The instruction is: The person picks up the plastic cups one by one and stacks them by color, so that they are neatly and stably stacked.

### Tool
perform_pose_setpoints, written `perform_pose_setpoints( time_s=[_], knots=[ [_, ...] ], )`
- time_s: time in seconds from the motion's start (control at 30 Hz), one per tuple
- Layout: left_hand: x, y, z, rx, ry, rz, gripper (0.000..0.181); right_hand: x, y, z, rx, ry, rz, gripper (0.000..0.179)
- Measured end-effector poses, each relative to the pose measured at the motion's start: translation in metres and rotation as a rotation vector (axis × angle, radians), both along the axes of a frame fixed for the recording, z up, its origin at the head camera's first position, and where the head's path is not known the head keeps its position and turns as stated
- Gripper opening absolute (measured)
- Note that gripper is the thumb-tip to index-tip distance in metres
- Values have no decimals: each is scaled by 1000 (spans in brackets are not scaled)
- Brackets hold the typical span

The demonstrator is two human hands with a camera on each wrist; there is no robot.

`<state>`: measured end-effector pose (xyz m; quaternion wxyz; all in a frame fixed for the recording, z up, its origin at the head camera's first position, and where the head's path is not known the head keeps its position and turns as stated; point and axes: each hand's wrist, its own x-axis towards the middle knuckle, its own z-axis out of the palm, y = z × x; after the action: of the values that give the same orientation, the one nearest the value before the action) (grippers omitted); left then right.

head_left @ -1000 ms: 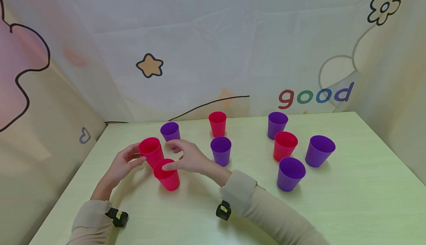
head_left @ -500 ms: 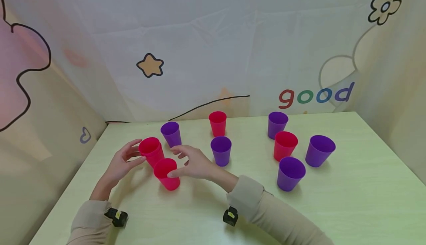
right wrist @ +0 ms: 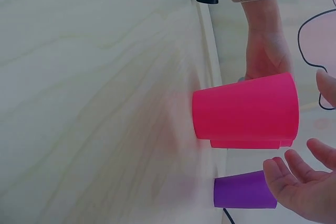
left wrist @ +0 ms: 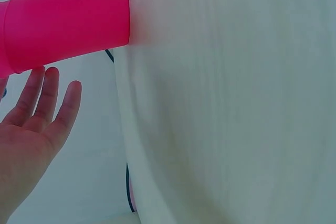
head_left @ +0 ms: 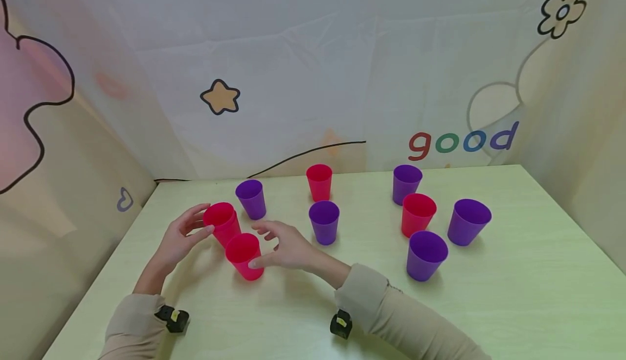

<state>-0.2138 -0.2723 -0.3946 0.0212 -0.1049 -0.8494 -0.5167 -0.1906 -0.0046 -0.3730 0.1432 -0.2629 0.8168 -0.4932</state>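
Note:
Two nested red cups (head_left: 229, 233) stand at the left of the table, a second rim line showing near the top. My left hand (head_left: 178, 240) is beside them, thumb at the near rim and fingers spread behind; in the left wrist view the extended fingers (left wrist: 63, 111) sit just under the stack. Directly in front stands a single red cup (head_left: 242, 266), upright. My right hand (head_left: 288, 248) is at its right side, thumb overlapping the cup and loosely bent fingers beyond it. The right wrist view shows a gap between these fingers (right wrist: 283, 179) and the red cup (right wrist: 241, 111).
A purple cup (head_left: 252, 202) stands behind the nested pair. Mid-table are a red cup (head_left: 320, 186) and a purple cup (head_left: 325, 227). To the right, three purple cups surround another red cup (head_left: 415, 219). A printed curtain (head_left: 293, 67) hangs along the table's back edge.
My right hand has drawn back slightly right and toward me, its thumb moving from over the front red cup's mouth to its right side. The left hand stays nearly still; the cups stand unchanged.

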Motion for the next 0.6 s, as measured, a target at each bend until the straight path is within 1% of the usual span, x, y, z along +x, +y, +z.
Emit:
perform_pose_setpoints(
  time_s=[0.3,0.47,0.6],
  knots=[
    [-2,1,-1,5,3,1,54,0,-4,-8,3,-29,-22,67],
    [0,1,1,14,0,0,53,1,-6,-11,-7,-33,-38,68],
    [1,3,2,27,-4,1,53,2,-8,-14,-14,-20,-53,68]
  ],
)
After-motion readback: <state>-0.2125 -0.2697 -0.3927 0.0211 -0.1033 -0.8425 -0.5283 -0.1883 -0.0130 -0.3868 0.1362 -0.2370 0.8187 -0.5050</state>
